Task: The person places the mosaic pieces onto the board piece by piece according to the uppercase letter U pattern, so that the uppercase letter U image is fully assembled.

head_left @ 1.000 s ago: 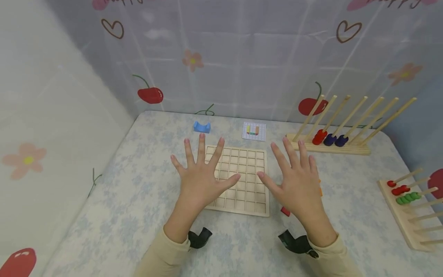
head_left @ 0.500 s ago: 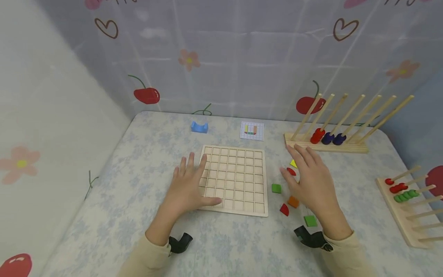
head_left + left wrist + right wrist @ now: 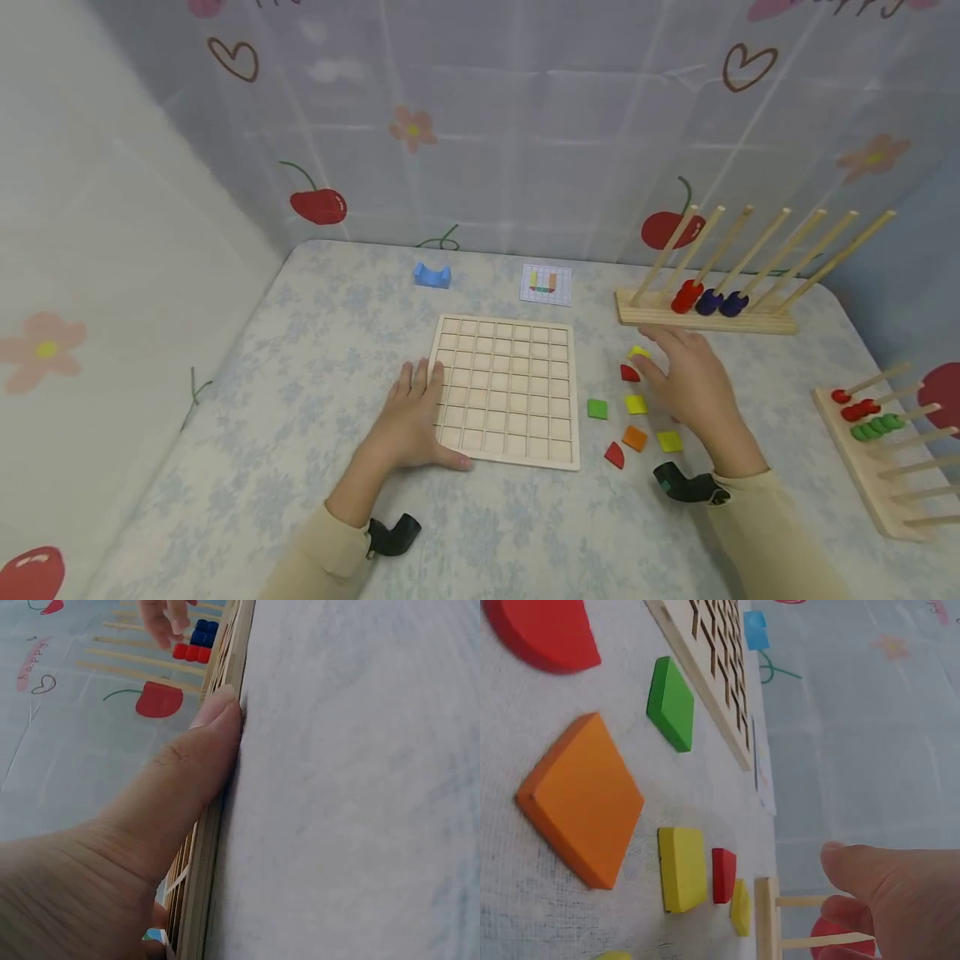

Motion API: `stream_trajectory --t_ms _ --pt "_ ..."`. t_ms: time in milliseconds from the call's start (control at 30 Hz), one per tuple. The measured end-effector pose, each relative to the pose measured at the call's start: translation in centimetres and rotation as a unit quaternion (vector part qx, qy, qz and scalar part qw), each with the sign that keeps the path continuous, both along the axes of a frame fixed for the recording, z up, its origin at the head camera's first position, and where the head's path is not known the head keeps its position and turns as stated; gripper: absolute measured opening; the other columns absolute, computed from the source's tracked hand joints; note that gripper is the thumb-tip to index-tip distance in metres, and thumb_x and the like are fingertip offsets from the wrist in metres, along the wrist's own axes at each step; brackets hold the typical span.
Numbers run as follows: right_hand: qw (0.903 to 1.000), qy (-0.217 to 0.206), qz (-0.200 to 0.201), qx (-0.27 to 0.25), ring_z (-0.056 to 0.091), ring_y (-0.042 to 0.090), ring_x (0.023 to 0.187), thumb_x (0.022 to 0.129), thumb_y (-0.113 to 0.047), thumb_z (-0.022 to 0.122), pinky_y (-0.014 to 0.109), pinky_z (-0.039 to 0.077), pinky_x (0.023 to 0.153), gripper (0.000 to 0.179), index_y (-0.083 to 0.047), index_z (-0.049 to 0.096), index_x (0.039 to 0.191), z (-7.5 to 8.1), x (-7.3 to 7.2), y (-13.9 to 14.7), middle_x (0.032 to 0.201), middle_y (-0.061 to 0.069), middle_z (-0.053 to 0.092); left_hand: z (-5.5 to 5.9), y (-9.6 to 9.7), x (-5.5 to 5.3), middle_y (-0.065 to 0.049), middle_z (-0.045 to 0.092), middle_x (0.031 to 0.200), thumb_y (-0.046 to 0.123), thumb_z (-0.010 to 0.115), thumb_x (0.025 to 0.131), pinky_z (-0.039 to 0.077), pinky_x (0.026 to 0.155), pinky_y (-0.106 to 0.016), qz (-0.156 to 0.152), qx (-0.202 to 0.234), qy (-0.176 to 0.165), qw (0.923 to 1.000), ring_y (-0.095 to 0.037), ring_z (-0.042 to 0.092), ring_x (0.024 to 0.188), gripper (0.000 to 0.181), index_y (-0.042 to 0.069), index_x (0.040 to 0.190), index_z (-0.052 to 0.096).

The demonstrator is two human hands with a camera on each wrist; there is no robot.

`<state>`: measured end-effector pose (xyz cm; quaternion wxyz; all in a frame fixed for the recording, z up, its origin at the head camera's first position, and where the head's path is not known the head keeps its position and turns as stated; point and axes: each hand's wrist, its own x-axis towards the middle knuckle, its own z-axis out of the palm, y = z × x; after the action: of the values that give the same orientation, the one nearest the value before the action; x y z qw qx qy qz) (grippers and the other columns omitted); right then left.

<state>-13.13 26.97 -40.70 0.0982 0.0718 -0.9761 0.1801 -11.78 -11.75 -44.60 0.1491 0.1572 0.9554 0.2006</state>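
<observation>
My left hand (image 3: 408, 421) rests at the near left corner of a square wooden grid board (image 3: 504, 392). Its fingers lie along the left side. The thumb touches the front edge, as the left wrist view also shows. My right hand (image 3: 693, 383) hovers over the loose tiles right of the board, fingers loosely bent, nothing seen held. Near its thumb lie a far yellow tile (image 3: 637, 352) and a red quarter-round tile (image 3: 629, 373). Closer in are a green tile (image 3: 597, 409), yellow tiles (image 3: 636, 405), an orange tile (image 3: 585, 799) and another red quarter-round (image 3: 615, 455).
Behind the board lie a blue curved block (image 3: 432, 276) and a pattern card (image 3: 546, 285). A peg rack (image 3: 708, 321) with red and dark blue beads stands back right. Another peg rack (image 3: 862, 475) with red and green beads lies at the right edge.
Both hands have come down from spread above the board. The left has moved back to the board's near left corner; the right has moved right, over the tiles, its fingers drawing in.
</observation>
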Motion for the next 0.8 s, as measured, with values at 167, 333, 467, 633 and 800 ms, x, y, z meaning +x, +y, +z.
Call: stream_trajectory --t_ms 167,333,467,633,800 --pt "0.9951 -0.098 -0.013 -0.002 0.047 0.051 0.120 0.095 -0.022 0.066 0.067 0.041 0.099 0.045 -0.001 0.058 0.135 -0.8 -1.0 0.6 0.133 0.026 0.057 -0.6 -0.1 -0.2 -0.018 -0.005 0.167 0.078 0.081 0.052 0.008 0.125 -0.057 0.003 0.007 0.015 0.9999 -0.035 -0.008 0.155 0.154 0.006 0.160 -0.001" --pt "0.9906 -0.135 -0.017 0.010 0.047 0.051 0.121 0.096 -0.025 0.066 0.068 0.039 0.102 0.046 -0.001 0.058 0.136 -1.4 -2.0 1.0 0.134 0.027 0.056 -0.7 -0.2 -0.5 -0.015 -0.006 0.167 0.081 0.079 0.051 0.006 0.125 -0.056 0.003 -0.001 0.019 0.9998 -0.032 -0.008 0.155 0.154 0.007 0.160 -0.003" --pt "0.9900 -0.137 -0.012 0.031 0.049 0.050 0.119 0.096 -0.026 0.066 0.067 0.040 0.101 0.043 -0.003 0.062 0.132 -1.8 -2.4 1.2 0.132 0.026 0.059 -0.7 -0.1 -0.6 -0.014 -0.005 0.167 0.081 0.080 0.051 0.004 0.124 -0.058 0.008 -0.001 0.021 0.9998 -0.032 -0.007 0.155 0.154 0.007 0.160 -0.001" --pt "0.9889 -0.142 -0.013 0.042 0.050 0.049 0.117 0.095 -0.023 0.067 0.065 0.042 0.100 0.039 -0.003 0.065 0.129 -2.2 -2.9 1.1 0.129 0.025 0.061 -1.0 0.2 -0.9 -0.014 -0.004 0.168 0.081 0.079 0.052 0.001 0.124 -0.060 0.008 0.013 0.025 0.9996 -0.031 -0.007 0.155 0.153 0.008 0.160 -0.001" --pt "0.9865 -0.155 -0.036 0.040 0.049 0.047 0.115 0.095 -0.022 0.068 0.064 0.044 0.098 0.038 -0.002 0.064 0.127 -2.4 -3.2 1.2 0.128 0.025 0.059 -1.6 0.4 -1.2 -0.012 -0.005 0.168 0.083 0.076 0.054 -0.002 0.124 -0.058 0.002 0.027 0.034 0.9991 -0.029 -0.008 0.156 0.152 0.009 0.160 -0.003"
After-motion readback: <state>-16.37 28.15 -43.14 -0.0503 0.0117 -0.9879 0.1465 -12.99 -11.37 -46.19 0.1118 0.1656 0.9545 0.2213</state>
